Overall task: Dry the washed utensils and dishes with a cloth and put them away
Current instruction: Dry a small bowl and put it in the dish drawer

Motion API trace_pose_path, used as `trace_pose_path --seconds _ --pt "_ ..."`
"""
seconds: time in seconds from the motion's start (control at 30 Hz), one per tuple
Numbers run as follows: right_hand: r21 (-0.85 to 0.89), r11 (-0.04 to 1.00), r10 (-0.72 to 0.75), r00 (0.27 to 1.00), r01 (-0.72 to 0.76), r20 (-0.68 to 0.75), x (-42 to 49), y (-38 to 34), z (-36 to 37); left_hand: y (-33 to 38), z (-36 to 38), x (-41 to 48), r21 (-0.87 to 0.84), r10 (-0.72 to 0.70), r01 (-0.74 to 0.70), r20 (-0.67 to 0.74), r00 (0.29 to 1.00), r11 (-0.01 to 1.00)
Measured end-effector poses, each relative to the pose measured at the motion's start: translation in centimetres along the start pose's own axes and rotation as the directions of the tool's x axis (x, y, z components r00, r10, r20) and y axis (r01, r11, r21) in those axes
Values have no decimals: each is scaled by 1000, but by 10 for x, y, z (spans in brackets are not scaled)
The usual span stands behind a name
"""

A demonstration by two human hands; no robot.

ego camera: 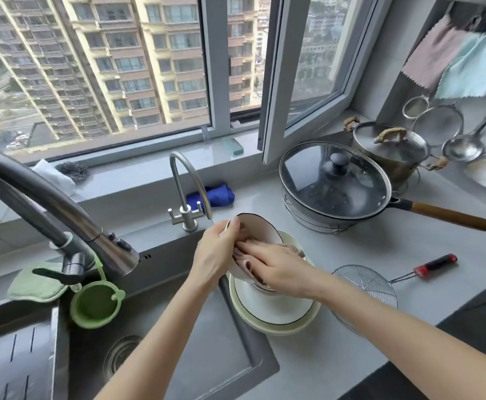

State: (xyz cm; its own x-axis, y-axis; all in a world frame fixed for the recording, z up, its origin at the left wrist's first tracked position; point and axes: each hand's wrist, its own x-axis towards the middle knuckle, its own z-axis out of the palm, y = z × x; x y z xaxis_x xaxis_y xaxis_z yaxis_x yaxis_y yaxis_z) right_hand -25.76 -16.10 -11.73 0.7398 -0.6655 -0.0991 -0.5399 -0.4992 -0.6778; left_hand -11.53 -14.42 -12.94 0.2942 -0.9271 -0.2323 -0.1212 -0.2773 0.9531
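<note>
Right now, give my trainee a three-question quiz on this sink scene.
1. True or false: the left hand holds the tilted bowl by its rim.
2. What is the right hand pressing into that bowl? A) sponge B) cloth C) strainer
3. Fill in: the tilted bowl is held over a stack of ____ beside the sink.

Key: 1 true; 2 B; 3 bowls. The wire strainer lies untouched on the counter.
</note>
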Motion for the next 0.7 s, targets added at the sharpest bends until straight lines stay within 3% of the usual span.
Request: trace_pose_path --seconds 0.07,0.1,0.17,0.23,0.3,0.37,0.4,0.43,0.47,0.5,0.53,0.57,0.63,0.7 --pt "359 930 58 996 -81 73 2 -8 6 2 -2 4 -50 -21 21 -8 1000 999" --pt "417 906 39 995 -75 93 -1 -10 6 2 -5 5 -85 -55 55 4 998 995" --pt "367 929 -27 981 -47 194 -13 -16 -3 1 -13 1 -93 -158 164 72 985 982" --pt "3 999 -48 929 50 368 -23 -14 -16 -5 -18 -6 8 -249 252 167 954 968" --pt "-404 888 -6 885 218 466 -24 -1 -27 -9 -19 -12 65 -272 264 264 926 962" --pt "-625 690 -150 917 365 369 -18 8 -23 -8 -18 -14 64 -267 259 301 916 964" --pt "-702 610 -246 930 368 274 -14 11 -17 -6 -18 -13 54 -253 249 311 916 967" --pt "-709 614 -303 933 346 193 -11 10 -12 -4 -19 -12 50 -238 234 320 917 971" --pt "-666 669 -354 929 329 104 -8 10 -4 -3 -20 -11 50 -234 231 319 918 972" --pt "-521 803 -302 951 290 64 -9 4 3 -2 -21 -10 54 -241 236 313 919 970" --pt "-323 919 -234 972 227 16 -10 0 10 -3 -22 -9 53 -268 265 303 914 963" --pt "-87 991 -92 993 98 68 -14 -6 13 -5 -24 -10 47 -311 311 297 903 949" --pt "202 975 39 961 -96 273 -23 -15 9 -9 -27 -17 41 -382 389 309 871 920" --pt "216 967 34 902 -139 430 -33 -22 -7 -14 -27 -28 66 -414 420 363 835 905"
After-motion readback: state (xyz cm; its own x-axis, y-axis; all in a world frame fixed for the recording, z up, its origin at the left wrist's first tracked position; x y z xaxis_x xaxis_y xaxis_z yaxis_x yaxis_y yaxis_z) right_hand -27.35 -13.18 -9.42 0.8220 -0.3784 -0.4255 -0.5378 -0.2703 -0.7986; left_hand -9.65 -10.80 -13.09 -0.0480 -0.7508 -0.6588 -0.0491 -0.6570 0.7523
